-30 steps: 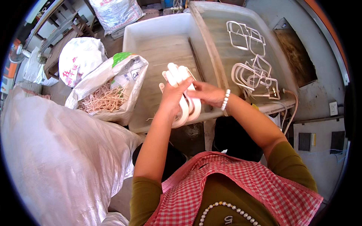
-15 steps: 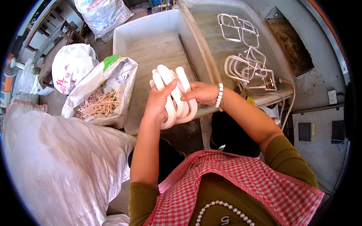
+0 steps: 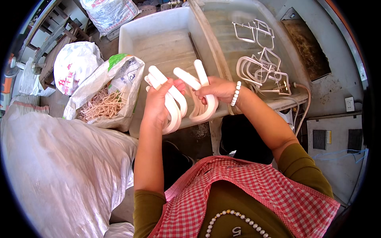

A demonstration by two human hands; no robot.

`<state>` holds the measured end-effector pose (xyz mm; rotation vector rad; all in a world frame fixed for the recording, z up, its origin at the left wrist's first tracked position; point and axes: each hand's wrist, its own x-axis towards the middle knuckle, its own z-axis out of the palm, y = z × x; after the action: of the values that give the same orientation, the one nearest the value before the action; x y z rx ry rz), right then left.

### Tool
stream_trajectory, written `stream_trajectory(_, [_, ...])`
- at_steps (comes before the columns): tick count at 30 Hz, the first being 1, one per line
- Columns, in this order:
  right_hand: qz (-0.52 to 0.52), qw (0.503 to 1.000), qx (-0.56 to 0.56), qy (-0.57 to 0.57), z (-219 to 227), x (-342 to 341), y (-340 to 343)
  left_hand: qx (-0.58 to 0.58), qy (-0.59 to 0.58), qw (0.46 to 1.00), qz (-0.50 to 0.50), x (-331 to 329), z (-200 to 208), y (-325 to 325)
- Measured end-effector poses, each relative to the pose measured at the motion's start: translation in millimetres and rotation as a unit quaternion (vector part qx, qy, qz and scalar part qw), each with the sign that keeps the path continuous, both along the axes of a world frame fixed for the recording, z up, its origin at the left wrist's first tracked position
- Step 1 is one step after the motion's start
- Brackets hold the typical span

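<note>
Several thick white U-shaped plastic pieces are gripped in my left hand, with their rounded ends pointing up and their curves hanging down. My right hand, a pearl bracelet at its wrist, is closed round a separate white U-shaped piece. Its two arms spread apart above the fingers; whether a second piece lies behind it I cannot tell. A narrow gap separates the two bunches. Both hands are held over the near edge of a white tub.
Beyond the dividing rim, a water-filled tub holds bent white frames. A thin rod leans inside the left tub. Leftward stand an opened sack of pinkish strips and a large white sack. A hose hangs at right.
The single bunch of U-shaped pieces has been split between my hands. My left hand has shifted slightly left and my right hand slightly right with its own piece.
</note>
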<state>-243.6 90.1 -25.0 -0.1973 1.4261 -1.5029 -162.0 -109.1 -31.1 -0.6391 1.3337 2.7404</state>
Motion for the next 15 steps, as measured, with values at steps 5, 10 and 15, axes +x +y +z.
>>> stream_trajectory(5, [-0.018, 0.996, -0.008, 0.09, 16.6, 0.9, 8.3, 0.058, 0.04, 0.997, 0.01, -3.7, -2.4, -14.7])
stream_trajectory(10, [0.076, 0.815, 0.057, 0.572, 53.3, 21.2, 31.3, 0.159, 0.012, 0.987, 0.017, -3.9, -1.6, -14.6])
stream_trajectory(15, [0.245, 0.447, 0.04, 0.859, 58.7, 18.8, 46.9, 0.212, 0.037, 0.975, -0.05, 1.5, 0.6, -17.3])
